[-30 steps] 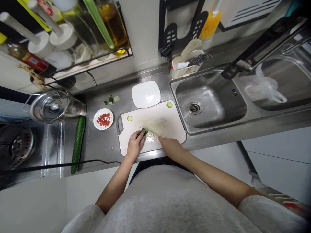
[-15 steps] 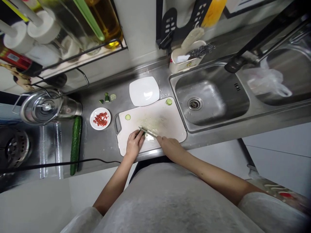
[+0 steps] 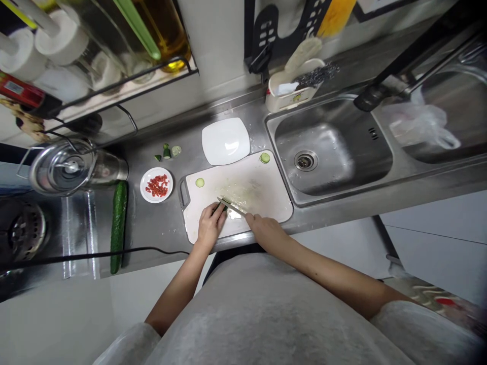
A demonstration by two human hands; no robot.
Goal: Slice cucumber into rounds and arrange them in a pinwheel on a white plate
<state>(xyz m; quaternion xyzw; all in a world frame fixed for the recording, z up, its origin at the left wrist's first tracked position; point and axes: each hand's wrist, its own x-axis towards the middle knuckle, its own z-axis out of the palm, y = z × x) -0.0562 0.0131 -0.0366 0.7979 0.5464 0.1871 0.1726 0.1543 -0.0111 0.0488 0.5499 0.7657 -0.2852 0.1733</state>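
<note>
On the white cutting board (image 3: 266, 203) my right hand (image 3: 266, 232) grips a knife (image 3: 235, 207) by its handle. The blade points left and lies against a small dark green piece of cucumber (image 3: 224, 207). My left hand (image 3: 210, 225) presses that piece to the board, fingers bent over most of it, close beside the blade tip. One pale cucumber slice (image 3: 200, 182) rests near the board's upper left, and more cucumber slices (image 3: 265, 157) lie at its upper right corner. Wet residue covers the board's middle.
Behind the board sits a white square plate (image 3: 225, 141). A small dish (image 3: 146, 198) of chopped red bits and cucumber scraps (image 3: 166, 152) are to the left. Farther left are a whole cucumber (image 3: 118, 228), a black cord (image 3: 152, 248) and a stove burner (image 3: 23, 230). A sink (image 3: 335, 152) adjoins the right.
The whole view has shifted very slightly. Both hands, the knife and the cucumber piece keep nearly the same places on the board.
</note>
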